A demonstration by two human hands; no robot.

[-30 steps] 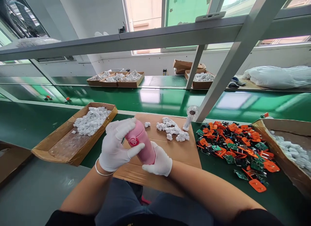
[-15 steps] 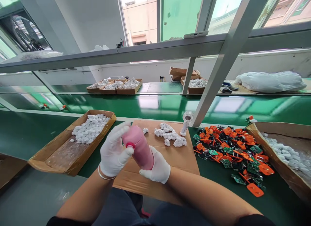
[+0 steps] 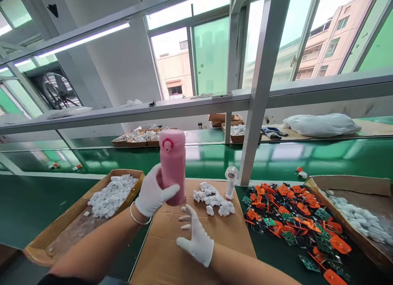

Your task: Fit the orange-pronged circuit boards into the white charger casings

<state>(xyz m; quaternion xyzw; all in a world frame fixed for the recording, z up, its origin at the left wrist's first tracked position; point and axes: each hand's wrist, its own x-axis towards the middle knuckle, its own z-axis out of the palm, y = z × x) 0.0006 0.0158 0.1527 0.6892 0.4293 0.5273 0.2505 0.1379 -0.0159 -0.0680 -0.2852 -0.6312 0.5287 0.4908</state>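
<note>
Your left hand (image 3: 157, 191) gripped the pink bottle (image 3: 172, 166) upright at frame centre; your right hand's (image 3: 195, 238) fingers were open above the cardboard sheet (image 3: 172, 244). Windows (image 3: 211, 54) spanned the upper frame.

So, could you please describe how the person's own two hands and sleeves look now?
The left hand and right hand both wear close-fitting white gloves, with no clear markings. A thin, pale round band sits just behind the left glove. At the lower left edge, a bit of black sleeve shows; no sleeve is visible on the right.
</note>
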